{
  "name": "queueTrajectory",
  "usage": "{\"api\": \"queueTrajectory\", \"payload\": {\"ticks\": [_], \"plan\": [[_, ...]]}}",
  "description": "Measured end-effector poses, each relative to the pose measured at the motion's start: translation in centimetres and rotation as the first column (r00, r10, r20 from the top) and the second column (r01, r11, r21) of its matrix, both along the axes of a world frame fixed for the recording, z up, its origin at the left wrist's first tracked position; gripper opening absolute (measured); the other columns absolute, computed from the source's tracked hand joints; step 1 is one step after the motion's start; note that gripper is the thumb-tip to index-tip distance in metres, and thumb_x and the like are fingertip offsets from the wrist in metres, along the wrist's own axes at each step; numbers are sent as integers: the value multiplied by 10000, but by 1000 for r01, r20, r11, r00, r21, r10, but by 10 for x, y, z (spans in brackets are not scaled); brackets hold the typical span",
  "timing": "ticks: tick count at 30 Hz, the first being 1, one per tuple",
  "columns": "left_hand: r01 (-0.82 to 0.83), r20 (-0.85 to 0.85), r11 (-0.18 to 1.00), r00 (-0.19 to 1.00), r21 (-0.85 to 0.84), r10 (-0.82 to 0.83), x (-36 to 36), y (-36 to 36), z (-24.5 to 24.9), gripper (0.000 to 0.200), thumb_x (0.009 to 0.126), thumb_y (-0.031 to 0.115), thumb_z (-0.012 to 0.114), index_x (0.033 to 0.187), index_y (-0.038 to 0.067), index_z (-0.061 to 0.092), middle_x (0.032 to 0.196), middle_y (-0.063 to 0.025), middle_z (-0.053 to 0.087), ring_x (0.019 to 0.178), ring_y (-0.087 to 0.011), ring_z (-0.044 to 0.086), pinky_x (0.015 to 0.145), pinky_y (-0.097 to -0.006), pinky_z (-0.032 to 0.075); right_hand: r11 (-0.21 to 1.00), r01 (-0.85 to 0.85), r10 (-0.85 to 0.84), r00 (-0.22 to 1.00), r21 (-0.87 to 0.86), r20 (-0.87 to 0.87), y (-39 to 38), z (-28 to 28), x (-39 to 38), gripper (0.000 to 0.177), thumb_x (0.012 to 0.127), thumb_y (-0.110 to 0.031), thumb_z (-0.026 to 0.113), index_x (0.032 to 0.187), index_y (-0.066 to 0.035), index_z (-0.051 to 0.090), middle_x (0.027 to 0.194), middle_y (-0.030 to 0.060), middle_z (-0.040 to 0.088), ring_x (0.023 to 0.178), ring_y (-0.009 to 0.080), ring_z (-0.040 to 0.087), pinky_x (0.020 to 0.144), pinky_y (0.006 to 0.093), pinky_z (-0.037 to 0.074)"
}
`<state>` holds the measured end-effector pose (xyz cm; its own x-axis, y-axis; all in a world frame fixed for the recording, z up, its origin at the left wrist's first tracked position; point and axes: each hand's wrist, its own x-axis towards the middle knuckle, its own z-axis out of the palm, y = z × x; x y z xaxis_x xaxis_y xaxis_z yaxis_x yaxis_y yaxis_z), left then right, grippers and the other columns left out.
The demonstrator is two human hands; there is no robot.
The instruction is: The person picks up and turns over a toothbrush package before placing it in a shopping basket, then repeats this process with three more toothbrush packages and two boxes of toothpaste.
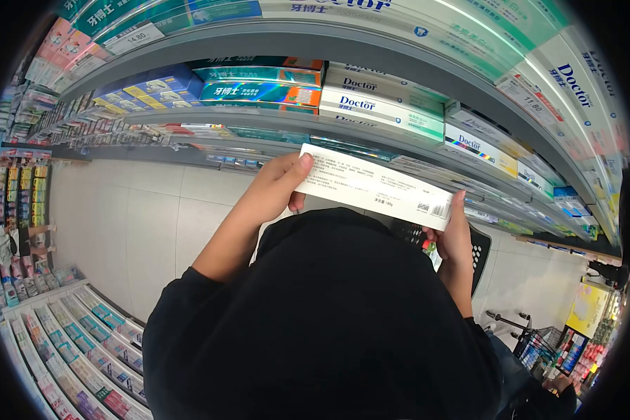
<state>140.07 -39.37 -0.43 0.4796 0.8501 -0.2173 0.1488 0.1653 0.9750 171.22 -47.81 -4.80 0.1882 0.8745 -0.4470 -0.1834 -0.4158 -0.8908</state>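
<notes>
Between my two hands stretches a long white toothpaste box (371, 185), its back face of small print and a barcode turned up to me. My left hand (280, 183) grips the left end, thumb on the printed face. At the other end, my right hand (456, 236) pinches the box beside the barcode, thumb along the edge. Just beyond the box are shelves with white "Doctor" toothpaste boxes (371, 105) and teal and orange boxes (259, 94). Part of a black basket (479, 253) shows behind my right forearm.
A grey shelf edge (273, 33) with price labels curves across the top. More stocked shelves (77, 343) stand at lower left. Pale floor tiles (154, 238) lie between. A shopping cart (535, 346) and a person's arm (560, 383) are at lower right; another person (21, 241) is far left.
</notes>
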Motion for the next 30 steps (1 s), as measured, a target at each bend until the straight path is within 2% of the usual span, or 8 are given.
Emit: {"api": "queueTrajectory", "payload": {"ticks": [5,8,11,12,16,21,25,30], "plan": [[22,7,999,1000,26,-22,-5,-1,-3,640,934,575,336,982,-20,566,623,-31,536,495,-87,516,446,-207,411,983,-183,182,981,5,63,0,-8,17,647,963,-560,238,1035,-11,574,649,53,597,449,102,481,393,214,347],[36,158,999,987,-13,-34,-8,1,-9,745,894,677,235,965,6,551,682,-47,585,558,-97,575,478,-201,446,990,-22,59,964,141,-259,-3,-8,19,481,956,-421,371,1108,6,533,825,96,617,585,128,533,500,248,417],[242,293,970,930,-35,-222,-19,15,-21,762,858,735,174,910,60,524,864,-54,631,685,-82,615,541,-197,471,871,-239,323,937,429,-134,-5,13,22,420,847,-273,520,1174,-11,485,1075,84,537,944,153,534,738,257,444],[294,224,955,934,-33,-279,-19,19,-24,748,859,729,220,916,43,511,871,-52,598,735,-84,561,618,-212,441,835,-315,383,921,450,-66,-5,15,27,450,744,-116,585,1169,-26,470,1214,102,445,1153,203,432,931,297,370],[585,-22,811,811,-9,-585,-7,28,-30,589,881,554,500,1054,-8,528,1062,-76,558,898,-150,528,755,-270,429,684,-538,507,836,492,210,-7,25,16,504,647,78,598,1111,-102,513,1283,111,389,1218,233,381,982,341,325],[795,-532,604,488,-57,-692,30,32,3,526,817,447,656,1111,22,553,956,-105,625,865,-211,583,739,-333,446,564,-620,401,783,545,475,-5,21,17,395,656,20,668,1018,-86,550,1295,120,402,1235,290,374,1006,354,302],[718,-676,617,631,324,-380,47,35,12,567,769,465,671,1106,20,565,963,-195,618,916,-358,590,786,-403,451,648,-434,188,888,626,420,-11,22,22,504,688,-53,702,1151,-48,505,1311,155,420,1250,324,366,1044,380,258],[503,-598,454,796,735,86,69,56,34,483,741,303,717,1117,35,573,1036,-184,605,990,-372,549,869,-420,421,823,-311,-203,620,475,758,-27,2,31,557,733,-110,686,1239,-40,464,1282,200,445,1249,359,365,1046,425,276]]}}
